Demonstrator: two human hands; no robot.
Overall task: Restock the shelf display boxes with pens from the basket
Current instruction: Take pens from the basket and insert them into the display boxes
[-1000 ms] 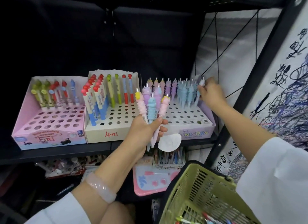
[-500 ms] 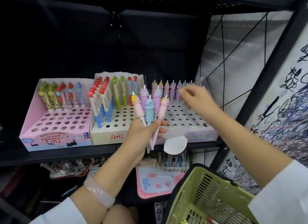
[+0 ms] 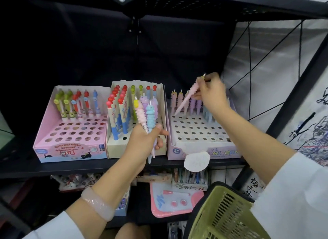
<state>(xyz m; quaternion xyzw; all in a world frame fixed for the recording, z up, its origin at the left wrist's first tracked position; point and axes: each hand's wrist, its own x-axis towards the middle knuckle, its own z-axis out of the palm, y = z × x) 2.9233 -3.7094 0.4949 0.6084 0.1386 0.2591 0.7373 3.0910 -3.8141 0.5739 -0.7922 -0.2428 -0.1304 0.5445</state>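
My left hand grips a bunch of pastel unicorn pens, pink, blue and purple, upright in front of the cream middle box. My right hand pinches a single pink unicorn pen by its top; the pen slants down-left with its tip at a hole in the back left of the lilac unicorn display box. That box holds a back row of pink, purple and blue pens. The green basket hangs at the lower right, under my right forearm.
A pink eraser-pen box stands at the left on the black shelf, with pens in its back rows. A white tag hangs off the unicorn box front. Lower shelves hold more stationery. A black metal upright and scribbled paper stand at the right.
My right hand took a pink pen from the bunch in my left hand and carried it up and right over the unicorn box. The view moved closer to the shelf.
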